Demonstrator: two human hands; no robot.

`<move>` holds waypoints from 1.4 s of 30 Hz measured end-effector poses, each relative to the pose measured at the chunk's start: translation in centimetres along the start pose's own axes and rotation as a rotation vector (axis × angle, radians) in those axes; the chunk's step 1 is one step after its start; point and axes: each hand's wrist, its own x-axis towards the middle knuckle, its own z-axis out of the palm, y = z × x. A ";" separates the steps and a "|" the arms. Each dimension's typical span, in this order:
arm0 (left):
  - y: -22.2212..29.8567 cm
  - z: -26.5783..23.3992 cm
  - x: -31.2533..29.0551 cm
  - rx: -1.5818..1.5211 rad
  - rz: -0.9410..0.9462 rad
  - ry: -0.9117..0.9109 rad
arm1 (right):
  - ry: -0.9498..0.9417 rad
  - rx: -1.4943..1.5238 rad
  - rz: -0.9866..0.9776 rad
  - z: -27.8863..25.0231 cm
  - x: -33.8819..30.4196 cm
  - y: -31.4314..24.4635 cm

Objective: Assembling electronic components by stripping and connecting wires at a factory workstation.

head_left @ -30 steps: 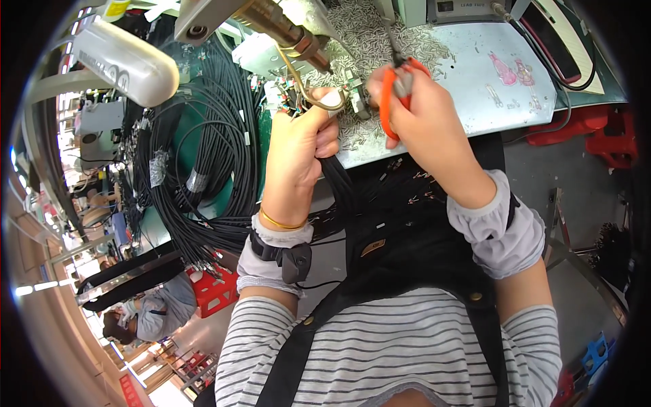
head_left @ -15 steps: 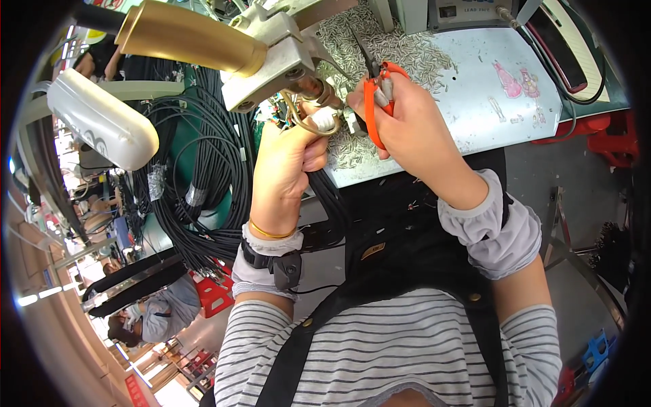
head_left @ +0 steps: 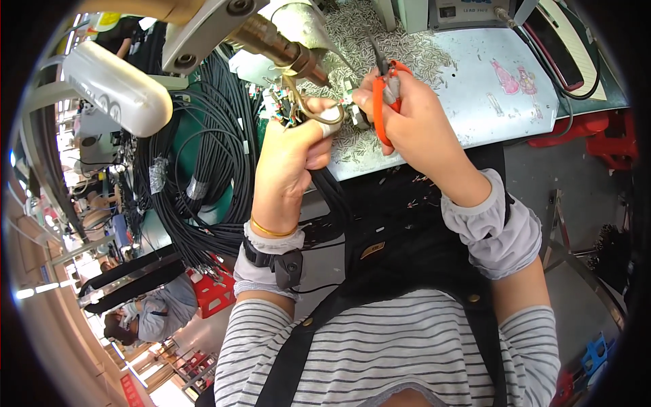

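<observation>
Right now my left hand (head_left: 288,152) is closed in a fist around a bunch of black cables (head_left: 330,193), which hang from under it toward my lap. Their coloured wire ends (head_left: 274,103) fan out just beyond that fist, on its far left side. A white wrap (head_left: 331,122) covers the left thumb, which points toward my other hand.

My right hand (head_left: 417,119) is curled around orange-handled pliers (head_left: 380,119), their dark nose pointing away from me, past the knuckles. I cannot tell how far the nose is parted. Between my two hands sits a small pale connector (head_left: 356,117), close by the left thumb and the right fingertips; whether those fingertips grip it or only touch it, I cannot tell.

A curved brass-coloured piece (head_left: 293,88) bends over the top of my left hand, and a metal machine shaft (head_left: 278,51) slants down from beyond it toward the gap between my hands. Loose metal pins (head_left: 434,54) are heaped on the pale surface (head_left: 475,119) just beyond both hands, and a big coil of black cable (head_left: 239,108) lies to the left of my left hand.
</observation>
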 end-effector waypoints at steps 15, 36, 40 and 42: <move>-3.1 1.8 -6.6 0.393 0.281 -0.065 | -0.217 -0.497 -0.450 -0.3 -5.3 -2.0; -3.2 1.4 -6.6 -0.176 0.128 -0.076 | 0.149 -0.559 -0.941 0.6 -6.0 1.4; -3.3 1.3 -6.8 -0.153 0.089 -0.062 | 0.094 -0.563 -0.817 0.5 -6.7 0.5; -3.5 1.3 -6.8 -0.130 0.118 -0.064 | 0.097 -0.612 -0.829 0.4 -6.7 0.3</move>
